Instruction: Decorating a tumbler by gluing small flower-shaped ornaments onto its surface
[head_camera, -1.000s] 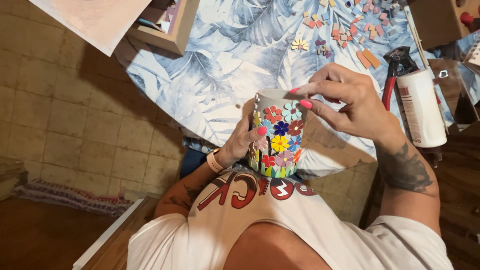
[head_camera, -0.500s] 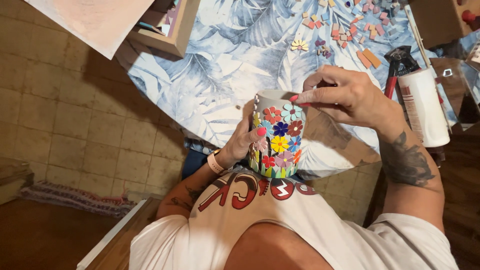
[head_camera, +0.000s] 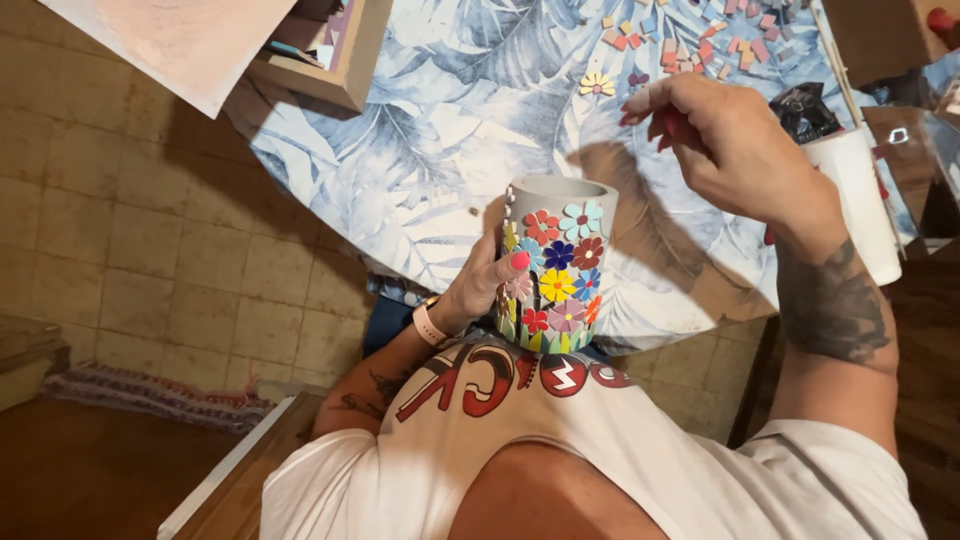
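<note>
My left hand (head_camera: 485, 285) grips a grey cylindrical cup (head_camera: 555, 265), held upright in front of my chest at the table's edge. Colourful mosaic flowers cover the cup's side up to just below the bare rim. My right hand (head_camera: 730, 140) hovers above the table, up and to the right of the cup and apart from it. Its fingers are loosely curled and I see nothing between them. It is nearest a loose yellow flower piece (head_camera: 597, 84) lying on the blue leaf-patterned tablecloth (head_camera: 430, 150).
Several small pink and orange tiles (head_camera: 700, 45) lie scattered at the far side of the table. A white bottle with a black nozzle (head_camera: 860, 200) stands under my right forearm. A wooden box (head_camera: 330, 60) and a pale sheet (head_camera: 170, 40) sit at the far left. A rug (head_camera: 150, 395) lies on the tiled floor.
My right hand has lifted off the flowers near the cup's rim and moved up and right over the table. My left hand still holds the cup.
</note>
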